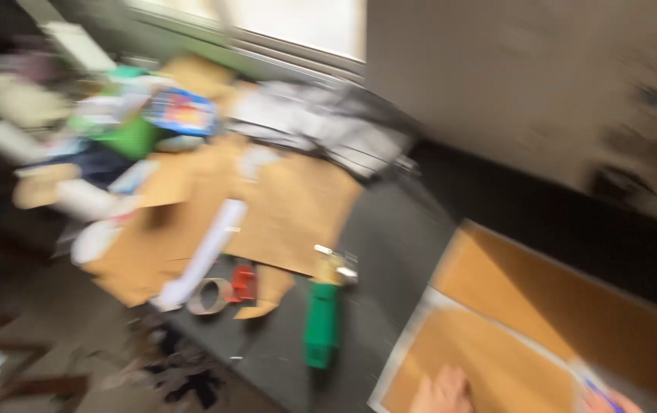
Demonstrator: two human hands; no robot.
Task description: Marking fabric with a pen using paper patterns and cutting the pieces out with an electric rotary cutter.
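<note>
Fingers (443,386) of the left hand press flat on the brown board (497,359); right hand's (611,401) grip cannot be told.

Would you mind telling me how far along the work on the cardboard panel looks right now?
Done: nothing can be confirmed; the frame is badly blurred. In hand: the left hand rests on the brown cardboard panel, and the right hand holds what looks like a blue pen at its edge. Left: cardboard offcuts, a tape roll and a green tool lie untouched.

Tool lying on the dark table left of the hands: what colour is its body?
Green, with a blurred yellowish and metallic top end; the head view shows it.
</note>
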